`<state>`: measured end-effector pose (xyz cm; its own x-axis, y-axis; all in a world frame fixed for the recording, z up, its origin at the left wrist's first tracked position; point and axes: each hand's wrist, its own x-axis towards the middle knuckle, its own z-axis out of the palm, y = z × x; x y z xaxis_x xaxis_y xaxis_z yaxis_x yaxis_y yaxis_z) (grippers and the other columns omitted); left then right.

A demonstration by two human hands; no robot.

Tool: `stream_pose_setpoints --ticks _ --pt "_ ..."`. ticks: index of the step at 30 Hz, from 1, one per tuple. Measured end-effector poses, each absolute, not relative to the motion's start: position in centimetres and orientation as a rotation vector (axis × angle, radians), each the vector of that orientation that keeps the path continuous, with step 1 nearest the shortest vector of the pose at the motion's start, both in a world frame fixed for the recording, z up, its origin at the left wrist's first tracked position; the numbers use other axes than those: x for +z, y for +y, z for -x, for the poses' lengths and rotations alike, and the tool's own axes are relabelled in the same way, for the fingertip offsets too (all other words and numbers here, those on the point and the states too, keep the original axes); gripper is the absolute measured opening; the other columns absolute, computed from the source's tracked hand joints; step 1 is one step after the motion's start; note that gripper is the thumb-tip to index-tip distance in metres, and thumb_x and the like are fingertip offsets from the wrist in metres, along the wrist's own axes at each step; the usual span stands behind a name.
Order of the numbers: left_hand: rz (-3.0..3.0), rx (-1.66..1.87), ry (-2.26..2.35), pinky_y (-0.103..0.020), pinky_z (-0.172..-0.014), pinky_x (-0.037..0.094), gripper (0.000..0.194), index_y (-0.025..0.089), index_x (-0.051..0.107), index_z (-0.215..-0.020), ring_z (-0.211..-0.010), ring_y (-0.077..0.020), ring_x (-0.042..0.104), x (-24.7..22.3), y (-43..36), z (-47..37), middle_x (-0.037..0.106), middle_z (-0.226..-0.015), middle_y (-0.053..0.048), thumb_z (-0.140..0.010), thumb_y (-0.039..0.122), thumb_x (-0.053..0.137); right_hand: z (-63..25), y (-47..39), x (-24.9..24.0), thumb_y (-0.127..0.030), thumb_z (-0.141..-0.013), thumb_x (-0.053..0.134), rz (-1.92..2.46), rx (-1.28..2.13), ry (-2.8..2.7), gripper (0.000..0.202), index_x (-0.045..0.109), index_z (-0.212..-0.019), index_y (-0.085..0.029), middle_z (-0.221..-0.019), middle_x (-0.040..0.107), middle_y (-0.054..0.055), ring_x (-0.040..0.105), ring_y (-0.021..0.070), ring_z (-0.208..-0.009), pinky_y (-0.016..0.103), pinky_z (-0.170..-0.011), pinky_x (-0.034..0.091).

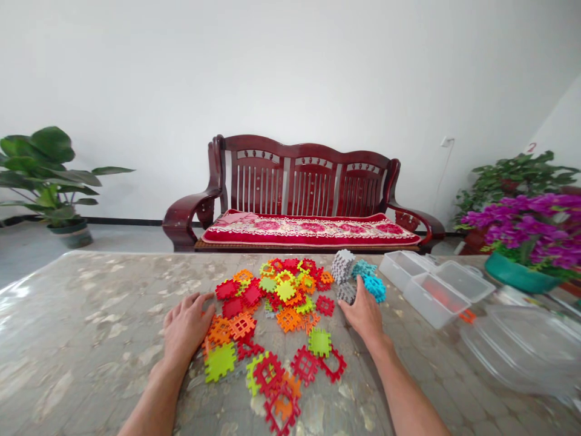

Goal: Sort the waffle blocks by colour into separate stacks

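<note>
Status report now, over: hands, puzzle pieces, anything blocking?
Left hand beside loose pieces. Right hand at gray stack, grip unclear. Plastic box farther right, not blocking.

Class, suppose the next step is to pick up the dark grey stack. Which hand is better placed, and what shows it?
Probably the right hand: its fingers are right beside the dark grey stack. The left hand lies at the opposite edge of the loose coloured pieces, farther away.

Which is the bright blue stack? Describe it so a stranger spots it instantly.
On the table, find the plastic boxes. Just left of them, beside the right hand, sits the bright blue stack, more vivid than the neighbouring teal stack and grey stacks.
</note>
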<state>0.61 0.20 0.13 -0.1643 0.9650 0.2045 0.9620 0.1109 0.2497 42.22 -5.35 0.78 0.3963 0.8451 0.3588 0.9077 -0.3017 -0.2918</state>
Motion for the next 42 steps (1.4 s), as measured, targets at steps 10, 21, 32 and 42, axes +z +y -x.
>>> stream_pose_setpoints --ticks 10,21,32,42 --pt "-2.034 0.52 2.334 -0.045 -0.107 0.034 0.044 0.03 0.063 -0.126 -0.125 -0.0285 0.052 0.1 0.2 -0.5 0.057 -0.137 -0.008 -0.092 0.041 0.038 -42.1 -5.4 0.8 -0.041 -0.079 0.063 2.191 -0.163 -1.484 0.083 0.03 -0.148 -0.009 -0.124 0.062 0.021 0.06 0.0329 -0.11 0.041 -0.09 0.045" --pt "-2.042 0.509 2.331 -0.043 -0.107 0.034 0.044 0.03 0.062 -0.127 -0.125 -0.0273 0.052 -0.4 0.4 -0.4 0.056 -0.138 -0.006 -0.092 0.041 0.037 -42.0 -4.9 0.6 -0.038 -0.083 0.058 2.123 -0.118 -1.421 0.075 0.031 -0.147 -0.01 -0.127 0.062 0.018 0.06 0.03 -0.112 0.039 -0.094 0.046" --pt "-2.048 0.529 2.317 -0.045 -0.106 0.034 0.044 0.03 0.062 -0.127 -0.126 -0.0284 0.051 -0.4 0.5 -0.2 0.056 -0.138 -0.007 -0.092 0.042 0.038 -42.7 -4.6 -0.6 -0.037 -0.077 0.061 2.013 -0.051 -1.402 0.079 0.033 -0.146 -0.01 -0.128 0.061 0.018 0.059 0.0306 -0.115 0.043 -0.1 0.044" --pt "-2.034 0.499 2.335 -0.044 -0.108 0.033 0.044 0.031 0.062 -0.127 -0.126 -0.0275 0.051 0.0 0.3 -0.5 0.056 -0.138 -0.007 -0.093 0.042 0.036 -43.9 -5.3 1.0 -0.053 -0.079 0.054 1.761 -0.063 -1.187 0.073 0.043 -0.139 -0.012 -0.119 0.064 0.016 0.062 0.0265 -0.099 0.043 -0.094 0.048"
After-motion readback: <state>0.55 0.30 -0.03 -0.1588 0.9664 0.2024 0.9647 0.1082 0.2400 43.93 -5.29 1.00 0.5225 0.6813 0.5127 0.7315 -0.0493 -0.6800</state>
